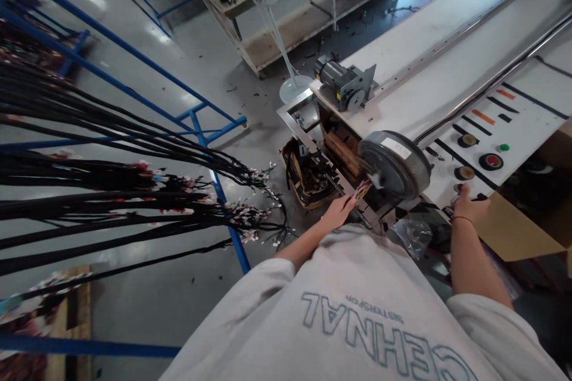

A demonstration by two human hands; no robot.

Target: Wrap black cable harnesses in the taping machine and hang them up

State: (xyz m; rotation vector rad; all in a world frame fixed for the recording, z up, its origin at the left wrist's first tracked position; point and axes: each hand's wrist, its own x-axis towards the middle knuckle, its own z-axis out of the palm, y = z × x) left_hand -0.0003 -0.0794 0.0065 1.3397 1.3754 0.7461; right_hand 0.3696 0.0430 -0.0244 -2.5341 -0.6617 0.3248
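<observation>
Pinching one small red-and-yellow wire bundle [363, 189] beside one round grey metal drum [395, 165], left hand [338, 212] fingers clamp it; right hand [469, 207] fingers' state unclear.

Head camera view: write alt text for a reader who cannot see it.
A person in a grey shirt holds a small bundle of coloured wires with the left hand at a round grey machine drum, while the right hand rests at a white control panel with buttons. Black cable harnesses hang on a blue rack to the left.
</observation>
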